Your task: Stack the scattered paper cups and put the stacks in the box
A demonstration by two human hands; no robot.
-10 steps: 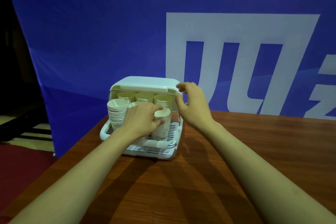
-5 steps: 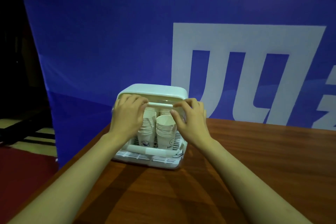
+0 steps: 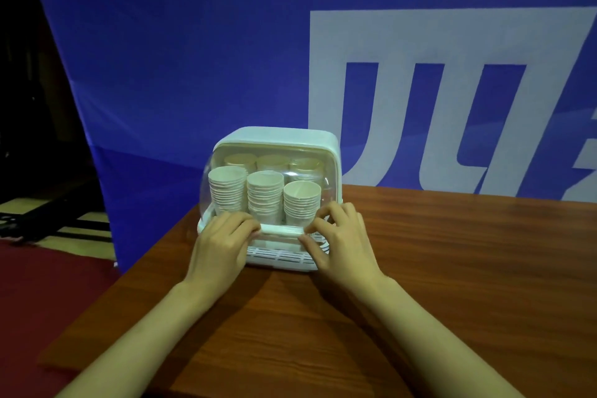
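A white plastic box [image 3: 277, 136] with a clear domed lid stands at the table's far left edge. Behind the lowered lid stand three stacks of white paper cups: a tall left stack [image 3: 227, 189], a middle stack [image 3: 265, 195] and a shorter right stack [image 3: 302, 202]. Further cup stacks [image 3: 273, 161] show in the back row. The lid's white handle bar [image 3: 279, 229] lies low at the front. My left hand [image 3: 221, 244] grips the bar's left end. My right hand [image 3: 342, 241] pinches its right end with curled fingers.
The box sits on a brown wooden table [image 3: 420, 284], whose left edge runs close beside it. A blue banner [image 3: 193, 58] with large white shapes hangs behind. Red floor [image 3: 42, 284] lies to the left, below the table.
Both hands moved from the cups up to the lid's handle, then pulled it down to the front. The clear lid now covers the cup stacks.
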